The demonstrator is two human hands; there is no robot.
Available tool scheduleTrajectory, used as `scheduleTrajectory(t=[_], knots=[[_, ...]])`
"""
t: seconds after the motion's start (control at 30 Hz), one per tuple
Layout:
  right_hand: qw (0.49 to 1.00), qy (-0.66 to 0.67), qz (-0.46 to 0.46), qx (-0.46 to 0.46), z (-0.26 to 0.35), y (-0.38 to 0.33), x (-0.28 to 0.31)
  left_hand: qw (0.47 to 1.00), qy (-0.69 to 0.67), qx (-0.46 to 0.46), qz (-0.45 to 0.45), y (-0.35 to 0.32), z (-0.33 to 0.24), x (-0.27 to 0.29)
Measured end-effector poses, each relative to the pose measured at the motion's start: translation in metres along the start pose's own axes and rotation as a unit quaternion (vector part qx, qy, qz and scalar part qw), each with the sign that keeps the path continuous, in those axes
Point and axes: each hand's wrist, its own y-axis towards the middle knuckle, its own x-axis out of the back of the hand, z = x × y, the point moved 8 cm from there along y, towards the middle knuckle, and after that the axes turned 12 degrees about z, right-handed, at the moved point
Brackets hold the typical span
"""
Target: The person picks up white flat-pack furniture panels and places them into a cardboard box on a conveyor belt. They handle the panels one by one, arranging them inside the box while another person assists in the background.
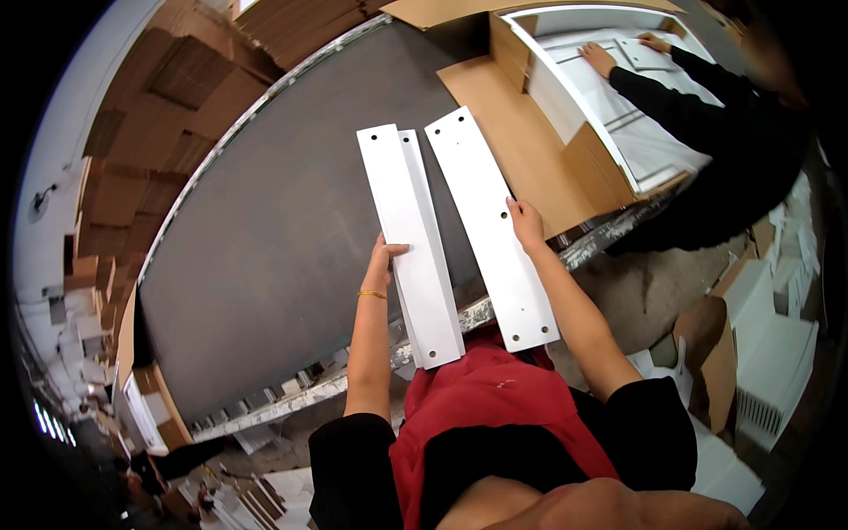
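Observation:
My left hand (pixel 381 265) is closed around the edge of two long white panels (pixel 411 230), its thumb lying on the front face. The second panel shows as a narrow strip behind the first, slightly fanned out. Another long white panel (pixel 481 199), with dark holes near its ends and along one edge, is gripped at its right edge by my right hand (pixel 527 223). All of these panels stand out over the near edge of a dark grey conveyor belt (pixel 265 230), their lower ends close to my red apron (pixel 495 389). A narrow gap separates the two hands' panels.
At the upper right lies an open cardboard box (pixel 521 115) holding a white frame and panels. A co-worker's hands (pixel 601 60) rest on the parts inside. Stacked cardboard (pixel 177 106) lines the belt's far left side. White pieces (pixel 777 353) lie at the right.

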Motion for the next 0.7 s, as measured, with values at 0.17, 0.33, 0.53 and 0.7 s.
scheduleTrajectory(t=[0.17,0.33,0.53,0.7], knots=[[0.999,-0.011,0.034,0.012,0.023,0.028,-0.036,0.776,0.547,-0.022,-0.312,-0.029,-0.024,0.012],[0.976,-0.182,0.041,0.113,0.041,0.001,-0.045,0.827,0.476,-0.077,-0.289,-0.048,-0.003,0.002],[0.883,-0.14,0.176,0.411,0.12,-0.126,-0.068,0.826,0.446,-0.12,-0.323,-0.143,0.069,0.007],[0.775,-0.095,0.394,0.485,0.129,-0.254,-0.146,0.838,0.438,-0.023,-0.324,-0.258,0.175,0.02]])
